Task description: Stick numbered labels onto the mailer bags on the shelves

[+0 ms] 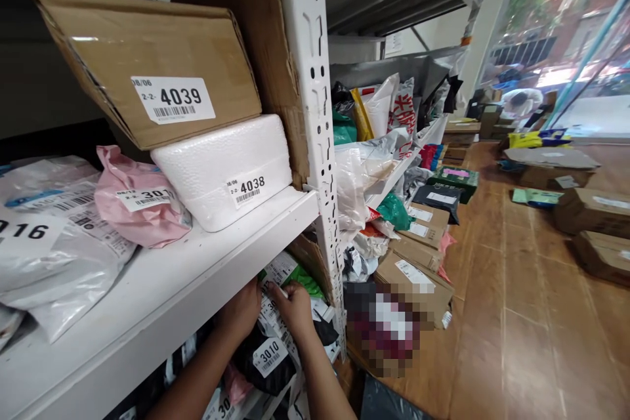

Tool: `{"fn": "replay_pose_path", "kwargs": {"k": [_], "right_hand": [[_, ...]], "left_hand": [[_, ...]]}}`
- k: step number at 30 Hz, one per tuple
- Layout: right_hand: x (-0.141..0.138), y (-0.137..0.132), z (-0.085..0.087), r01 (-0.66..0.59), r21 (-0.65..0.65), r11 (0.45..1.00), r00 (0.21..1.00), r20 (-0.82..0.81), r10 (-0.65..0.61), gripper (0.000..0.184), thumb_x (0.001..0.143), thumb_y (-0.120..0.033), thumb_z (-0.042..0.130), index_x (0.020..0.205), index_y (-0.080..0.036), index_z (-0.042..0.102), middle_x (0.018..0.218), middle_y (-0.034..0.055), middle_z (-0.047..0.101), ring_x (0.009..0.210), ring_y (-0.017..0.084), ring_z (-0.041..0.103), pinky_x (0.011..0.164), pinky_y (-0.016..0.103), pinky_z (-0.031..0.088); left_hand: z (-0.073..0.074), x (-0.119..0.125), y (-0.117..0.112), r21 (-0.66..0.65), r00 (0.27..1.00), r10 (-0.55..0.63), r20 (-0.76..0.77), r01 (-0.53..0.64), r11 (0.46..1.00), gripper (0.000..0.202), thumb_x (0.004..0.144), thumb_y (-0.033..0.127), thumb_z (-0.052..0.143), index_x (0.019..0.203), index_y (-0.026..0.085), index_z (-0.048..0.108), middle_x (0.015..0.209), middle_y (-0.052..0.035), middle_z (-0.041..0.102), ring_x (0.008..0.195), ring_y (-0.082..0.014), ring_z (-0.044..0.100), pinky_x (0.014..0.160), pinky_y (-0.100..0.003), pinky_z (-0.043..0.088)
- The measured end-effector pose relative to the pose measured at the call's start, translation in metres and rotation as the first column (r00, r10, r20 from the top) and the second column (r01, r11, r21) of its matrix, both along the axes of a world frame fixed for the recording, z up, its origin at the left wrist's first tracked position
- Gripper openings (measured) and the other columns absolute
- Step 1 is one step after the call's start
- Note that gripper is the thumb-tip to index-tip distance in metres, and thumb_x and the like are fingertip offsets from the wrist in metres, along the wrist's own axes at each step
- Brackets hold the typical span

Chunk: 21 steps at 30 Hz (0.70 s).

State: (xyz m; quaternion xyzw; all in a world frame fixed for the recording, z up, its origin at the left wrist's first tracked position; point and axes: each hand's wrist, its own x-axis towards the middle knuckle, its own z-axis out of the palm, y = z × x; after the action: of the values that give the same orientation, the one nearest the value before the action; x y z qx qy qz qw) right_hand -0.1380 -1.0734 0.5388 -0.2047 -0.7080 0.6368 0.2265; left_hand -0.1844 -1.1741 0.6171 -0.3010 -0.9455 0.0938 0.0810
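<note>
Head view: below the white shelf (197,257), left hand (249,307) and right hand (296,308) close together, at a white label (269,309) with a number beginning with 30, just beside a green package (309,283). About the fingers of both hands, cannot tell whether grasping the label or only touching it. Just below, a black bag (279,380) with number 3010. On the shelf, a brown carton (197,59) on top of a white foam box (207,174), next to a pink bag (128,220).

Foam box (211,170), bags (123,184) on shelf (162,272)
</note>
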Motion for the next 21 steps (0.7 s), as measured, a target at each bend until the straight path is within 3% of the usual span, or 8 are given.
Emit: {"fn": "replay_pose_path", "kwargs": {"k": [4,8,10,12,15,17,19,21], "right_hand": [[0.013,0.008,0.004,-0.076,-0.050,0.996,0.997,-0.024,0.075,0.047,0.066,-0.049,0.060,0.043,-0.021,0.031,0.051,-0.0051,0.034,0.050,0.009,0.032,0.046,0.024,0.023],[0.029,0.008,0.006,-0.028,-0.074,0.997,0.997,0.072,0.033,0.049,0.068,-0.048,0.058,0.041,-0.022,0.026,0.042,-0.0067,0.024,0.044,0.009,0.023,0.044,0.026,0.015],[0.040,0.008,0.003,-0.004,-0.181,0.983,0.996,0.083,0.019,0.053,0.068,-0.054,0.057,0.039,-0.023,0.024,0.040,-0.0069,0.020,0.043,0.008,0.020,0.043,0.026,0.015],[0.059,0.010,-0.006,0.043,-0.347,0.937,0.995,0.094,-0.010,0.056,0.063,-0.061,0.058,0.038,-0.024,0.024,0.040,-0.0072,0.020,0.042,0.008,0.020,0.042,0.026,0.017],[0.105,0.016,-0.027,0.162,-0.601,0.783,0.985,0.144,-0.093,0.058,0.055,-0.069,0.061,0.041,-0.024,0.026,0.040,-0.0075,0.024,0.042,0.007,0.021,0.042,0.025,0.019],[0.147,0.019,-0.043,0.232,-0.692,0.684,0.971,0.203,-0.125,0.057,0.052,-0.070,0.062,0.044,-0.023,0.031,0.041,-0.0071,0.029,0.042,0.008,0.023,0.043,0.025,0.020],[0.193,0.020,-0.059,0.294,-0.701,0.650,0.952,0.273,-0.136,0.056,0.049,-0.069,0.066,0.046,-0.022,0.035,0.042,-0.0064,0.034,0.042,0.008,0.026,0.043,0.024,0.022],[0.236,0.018,-0.070,0.343,-0.672,0.657,0.931,0.336,-0.143,0.054,0.047,-0.067,0.068,0.047,-0.022,0.038,0.043,-0.0058,0.038,0.042,0.009,0.030,0.043,0.024,0.025]], "left_hand": [[0.003,0.003,0.003,-0.192,0.998,-0.045,-0.037,0.037,0.981,0.036,0.084,0.007,0.029,0.100,0.007,0.062,0.097,-0.0194,0.066,0.085,-0.0280,0.064,0.081,-0.042,0.046],[0.006,0.005,0.007,-0.248,0.997,-0.073,-0.040,0.061,0.967,0.039,0.083,0.004,0.027,0.094,0.005,0.064,0.098,-0.0218,0.066,0.085,-0.0307,0.064,0.080,-0.046,0.046],[0.007,0.005,0.007,-0.222,0.996,-0.081,-0.028,0.073,0.972,0.038,0.083,0.004,0.028,0.094,0.004,0.064,0.101,-0.0234,0.065,0.089,-0.0321,0.063,0.081,-0.046,0.046],[0.008,0.007,0.007,-0.175,0.998,-0.053,-0.028,0.047,0.984,0.036,0.085,0.008,0.030,0.095,0.003,0.064,0.101,-0.0256,0.064,0.092,-0.0342,0.063,0.082,-0.046,0.046],[0.012,0.012,0.008,-0.059,0.995,0.023,-0.101,-0.029,0.998,0.037,0.088,0.020,0.035,0.104,0.000,0.061,0.104,-0.0295,0.062,0.101,-0.0385,0.059,0.088,-0.051,0.042],[0.015,0.013,0.009,-0.015,0.995,-0.075,-0.069,0.074,0.997,0.039,0.089,0.026,0.038,0.116,0.007,0.057,0.120,-0.0261,0.057,0.116,-0.0365,0.050,0.099,-0.052,0.035],[0.019,0.010,0.012,-0.027,0.960,-0.247,0.130,0.253,0.967,0.041,0.089,0.032,0.039,0.126,0.018,0.050,0.135,-0.0158,0.049,0.129,-0.0306,0.038,0.107,-0.051,0.025],[0.027,0.010,0.018,-0.032,0.896,-0.278,0.346,0.307,0.951,0.047,0.089,0.042,0.039,0.133,0.025,0.042,0.143,-0.0087,0.040,0.136,-0.0286,0.027,0.109,-0.054,0.018]]}}
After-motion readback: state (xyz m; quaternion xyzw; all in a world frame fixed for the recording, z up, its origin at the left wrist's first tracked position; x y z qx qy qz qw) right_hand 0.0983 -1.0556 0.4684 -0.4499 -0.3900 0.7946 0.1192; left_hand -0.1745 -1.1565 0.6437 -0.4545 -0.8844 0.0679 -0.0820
